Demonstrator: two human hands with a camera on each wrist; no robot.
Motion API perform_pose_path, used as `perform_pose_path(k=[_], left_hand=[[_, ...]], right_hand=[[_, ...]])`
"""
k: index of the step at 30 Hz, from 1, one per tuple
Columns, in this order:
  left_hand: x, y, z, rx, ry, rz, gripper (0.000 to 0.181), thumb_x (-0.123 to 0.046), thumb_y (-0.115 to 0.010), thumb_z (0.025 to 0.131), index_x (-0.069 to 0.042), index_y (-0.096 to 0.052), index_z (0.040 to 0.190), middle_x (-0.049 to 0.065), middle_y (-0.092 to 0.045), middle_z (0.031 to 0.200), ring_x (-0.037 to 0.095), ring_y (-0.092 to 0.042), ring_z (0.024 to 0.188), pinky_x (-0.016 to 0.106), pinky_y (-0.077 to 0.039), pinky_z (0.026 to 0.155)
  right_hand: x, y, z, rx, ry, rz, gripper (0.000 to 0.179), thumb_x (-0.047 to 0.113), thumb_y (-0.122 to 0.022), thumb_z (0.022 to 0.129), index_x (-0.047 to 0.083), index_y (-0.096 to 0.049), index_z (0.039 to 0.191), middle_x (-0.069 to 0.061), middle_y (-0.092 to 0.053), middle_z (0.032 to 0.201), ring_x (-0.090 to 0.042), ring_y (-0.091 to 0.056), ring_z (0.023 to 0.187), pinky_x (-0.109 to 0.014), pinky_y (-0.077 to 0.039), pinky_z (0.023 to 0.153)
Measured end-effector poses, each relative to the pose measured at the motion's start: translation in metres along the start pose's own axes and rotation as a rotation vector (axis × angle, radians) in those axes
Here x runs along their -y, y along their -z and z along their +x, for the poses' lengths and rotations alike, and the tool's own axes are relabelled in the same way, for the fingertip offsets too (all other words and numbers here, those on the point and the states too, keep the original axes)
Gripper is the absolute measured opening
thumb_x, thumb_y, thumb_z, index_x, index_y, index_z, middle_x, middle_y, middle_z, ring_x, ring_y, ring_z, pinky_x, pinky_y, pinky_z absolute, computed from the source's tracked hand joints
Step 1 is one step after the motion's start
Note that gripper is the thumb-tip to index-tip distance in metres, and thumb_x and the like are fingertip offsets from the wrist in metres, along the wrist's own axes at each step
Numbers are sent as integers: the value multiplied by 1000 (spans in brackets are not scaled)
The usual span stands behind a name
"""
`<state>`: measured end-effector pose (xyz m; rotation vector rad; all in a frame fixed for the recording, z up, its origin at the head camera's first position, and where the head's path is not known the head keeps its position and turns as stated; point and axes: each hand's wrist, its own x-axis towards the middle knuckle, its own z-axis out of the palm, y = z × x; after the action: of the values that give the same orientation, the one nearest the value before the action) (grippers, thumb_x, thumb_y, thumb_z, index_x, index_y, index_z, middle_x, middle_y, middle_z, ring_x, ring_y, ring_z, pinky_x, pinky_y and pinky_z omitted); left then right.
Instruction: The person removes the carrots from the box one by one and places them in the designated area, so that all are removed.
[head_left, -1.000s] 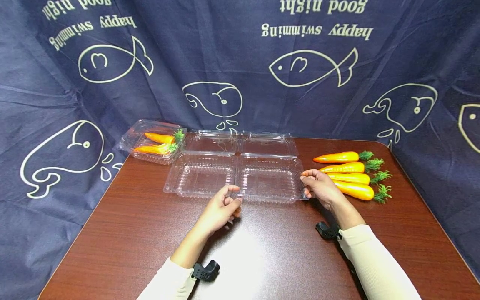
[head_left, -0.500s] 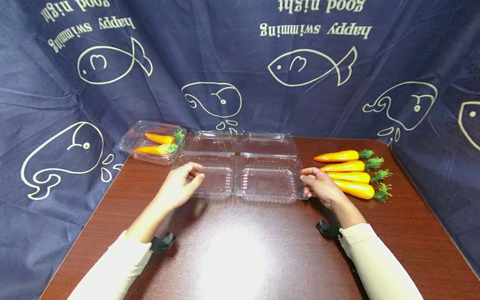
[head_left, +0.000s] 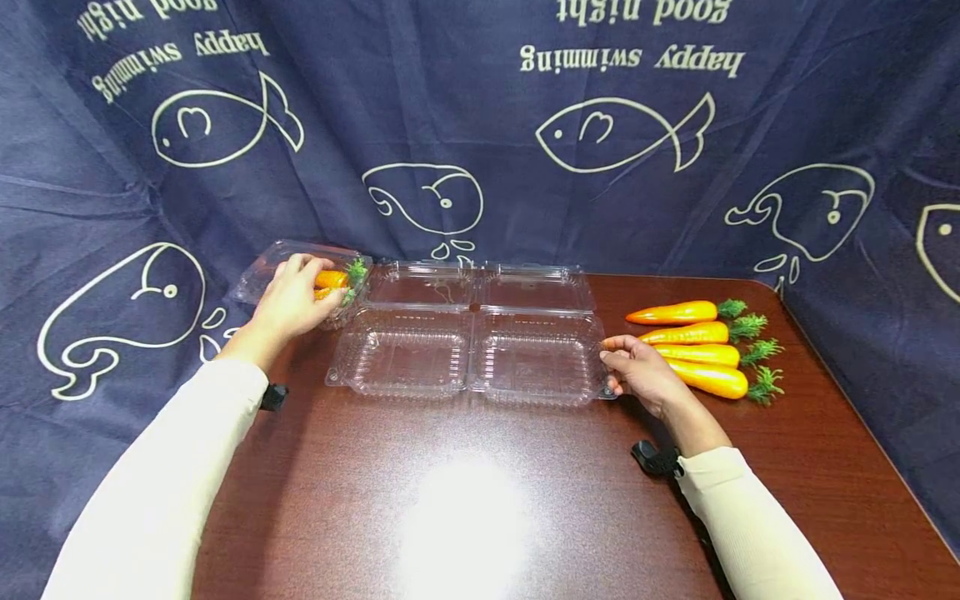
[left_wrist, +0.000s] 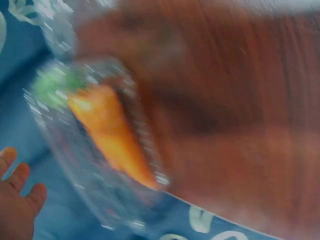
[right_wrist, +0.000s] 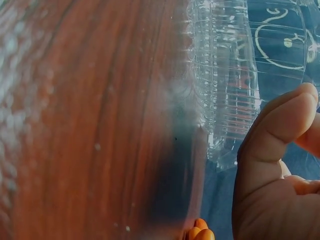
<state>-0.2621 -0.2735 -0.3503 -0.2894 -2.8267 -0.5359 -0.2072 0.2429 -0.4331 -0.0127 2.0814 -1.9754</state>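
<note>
At the back left, a clear plastic clamshell box [head_left: 255,279] holds orange carrots [head_left: 332,279] with green tops. My left hand [head_left: 288,300] is over this box with its fingers spread; the left wrist view, blurred, shows the fingers [left_wrist: 36,197] apart from the box and a carrot [left_wrist: 112,132] inside. Two clear plastic boxes stand side by side in the middle with lids tipped back, one on the left [head_left: 408,354] and one on the right [head_left: 536,358]. At the right box's outer edge my right hand [head_left: 645,375] pinches the rim between thumb and index finger.
Several loose carrots [head_left: 693,333] lie in a row just right of my right hand, tops pointing right. The brown table [head_left: 360,483] ends at a blue printed cloth [head_left: 510,208] hanging behind and along both sides.
My left hand has moved from the middle of the open boxes, left and back, to the carrot box. The right hand has stayed at the right box's edge.
</note>
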Motion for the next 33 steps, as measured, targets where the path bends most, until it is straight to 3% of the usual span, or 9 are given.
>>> perform_pose_path(k=[5,8,10,26,33], left_hand=[[23,-7,4,127,111,81,68,-45,-56,94,-4,-40,146,32,-27,151,55,-24,137,71,-20,105],[31,-14,2,200,150,130,72,-50,-51,96,-5,-35,150,32,-22,154,54,-16,140,74,-11,105],[34,-18,0,216,160,152,71,-51,-49,98,-6,-34,151,31,-22,154,53,-15,141,75,-9,106],[34,-26,-9,109,155,158,66,-45,-55,95,-5,-42,146,31,-33,145,54,-24,133,68,-20,104],[31,-25,-18,90,145,202,66,-46,-56,94,-5,-45,143,31,-37,141,55,-30,128,68,-28,98]], right_hand=[[0,0,2,-8,-4,-9,30,6,-48,102,-7,-38,127,3,-48,73,-6,-50,52,-18,-45,47],[-1,0,2,-5,-7,-16,31,6,-49,102,-7,-37,128,3,-49,74,-6,-49,53,-18,-45,48],[-1,0,2,-7,-9,-20,31,6,-49,102,-6,-38,128,3,-49,74,-6,-49,53,-18,-45,48],[0,-1,-2,-10,-13,-20,34,6,-51,101,-9,-36,128,3,-49,76,-6,-49,55,-18,-45,49],[-3,0,-3,16,33,5,27,11,-55,99,-1,-44,120,2,-50,77,-5,-51,54,-16,-45,48]])
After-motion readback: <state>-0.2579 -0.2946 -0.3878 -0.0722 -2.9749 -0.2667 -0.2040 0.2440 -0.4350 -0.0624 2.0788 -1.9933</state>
